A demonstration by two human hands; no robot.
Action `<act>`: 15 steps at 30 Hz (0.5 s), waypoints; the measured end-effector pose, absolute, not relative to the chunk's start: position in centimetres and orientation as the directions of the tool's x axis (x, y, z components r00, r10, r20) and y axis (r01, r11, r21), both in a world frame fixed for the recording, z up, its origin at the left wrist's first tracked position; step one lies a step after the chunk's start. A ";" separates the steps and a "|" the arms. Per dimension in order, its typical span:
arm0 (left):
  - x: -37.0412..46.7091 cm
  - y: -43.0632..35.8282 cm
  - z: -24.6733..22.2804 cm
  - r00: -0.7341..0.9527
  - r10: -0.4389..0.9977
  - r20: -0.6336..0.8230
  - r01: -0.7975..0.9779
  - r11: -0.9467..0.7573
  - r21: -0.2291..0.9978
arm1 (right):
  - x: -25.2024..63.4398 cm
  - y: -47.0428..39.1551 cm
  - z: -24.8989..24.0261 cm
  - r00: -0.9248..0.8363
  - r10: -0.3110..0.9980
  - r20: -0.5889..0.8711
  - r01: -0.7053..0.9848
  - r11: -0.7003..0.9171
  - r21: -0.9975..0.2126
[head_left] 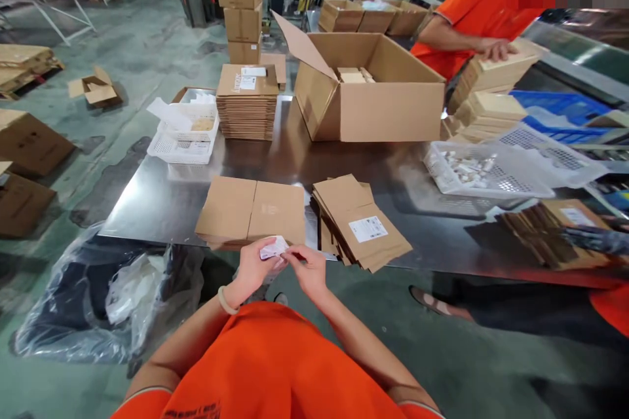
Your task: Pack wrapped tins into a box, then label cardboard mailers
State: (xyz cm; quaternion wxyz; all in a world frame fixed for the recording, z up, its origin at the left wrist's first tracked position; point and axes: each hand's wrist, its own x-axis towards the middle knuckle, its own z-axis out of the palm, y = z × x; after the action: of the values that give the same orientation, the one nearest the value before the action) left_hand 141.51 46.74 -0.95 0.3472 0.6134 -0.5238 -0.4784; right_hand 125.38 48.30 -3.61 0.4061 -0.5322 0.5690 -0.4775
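My left hand (254,264) grips a small stack of white printed labels (274,247) just in front of the table edge. The fingers of my right hand (308,266) pinch the right side of the same labels. Right beyond them lies a stack of flat brown cardboard sheets (250,209) with a crease down the middle. To its right, a loose, fanned pile of flat cardboard cartons (361,222) has a white label (368,229) on its top piece. What is printed on the labels in my hands is too small to read.
A big open carton (390,111) stands at the table's back, beside a tall stack of flat cartons (247,105). White baskets (187,144) sit left; another basket (472,170) holds small items. A co-worker's hand (496,49) rests on stacked wooden-looking pieces. A plastic-lined bin (162,334) stands lower left.
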 end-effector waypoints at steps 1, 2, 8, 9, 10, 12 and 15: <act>141.5 46.7 -1.1 0.001 -0.976 -0.217 -0.308 -0.207 0.929 | 125.4 48.6 -3.6 -0.090 -0.993 0.079 -0.239 -0.055 -0.969; 141.6 46.7 -1.2 0.009 -0.976 -0.218 -0.298 -0.211 0.931 | 125.4 48.9 -3.4 -0.076 -0.990 0.115 -0.263 -0.091 -0.961; 142.8 47.7 -3.0 -0.278 -0.851 -0.447 -0.052 -0.451 0.891 | 123.3 46.3 -1.1 -0.095 -0.930 0.356 -0.481 -0.270 -0.834; 142.9 48.1 -3.3 -0.329 -0.813 -0.480 -0.022 -0.501 0.865 | 122.8 44.5 -0.9 -0.107 -0.932 0.346 -0.490 -0.253 -0.834; 142.9 48.4 -3.6 -0.352 -0.787 -0.506 0.007 -0.543 0.840 | 122.5 42.3 -0.8 -0.121 -0.940 0.318 -0.488 -0.222 -0.844; 142.5 48.9 -4.0 -0.338 -0.770 -0.541 0.077 -0.596 0.800 | 122.3 37.4 -1.0 -0.136 -0.963 0.232 -0.473 -0.142 -0.870; 141.8 49.0 -5.0 -0.268 -0.795 -0.545 0.174 -0.596 0.784 | 122.6 31.3 -2.2 -0.133 -0.985 0.113 -0.538 -0.024 -0.843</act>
State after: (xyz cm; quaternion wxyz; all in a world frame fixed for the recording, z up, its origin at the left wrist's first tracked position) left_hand 141.80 49.05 -4.97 0.3295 0.5074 -0.3057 -0.7352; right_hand 122.62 31.28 -2.17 0.2814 -0.5952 0.6395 -0.3970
